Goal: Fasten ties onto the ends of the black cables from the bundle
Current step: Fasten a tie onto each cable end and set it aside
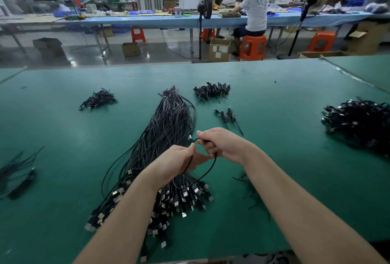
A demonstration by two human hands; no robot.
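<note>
**Above the bundle, two hands loop one black cable**

Over the green counter (274, 99), both hands meet just above the big bundle (168, 124) of black cables, whose plug ends fan toward the viewer. The left hand (177, 162) curls its grip round a single black cable (209, 168), which loops down beneath the hands. The right hand (221, 143) pinches the same cable at the loop's top. Two coiled cables (228, 116) lie just beyond the hands; small piles (211, 92) rest farther back, another heap (358, 120) at far right.
</note>
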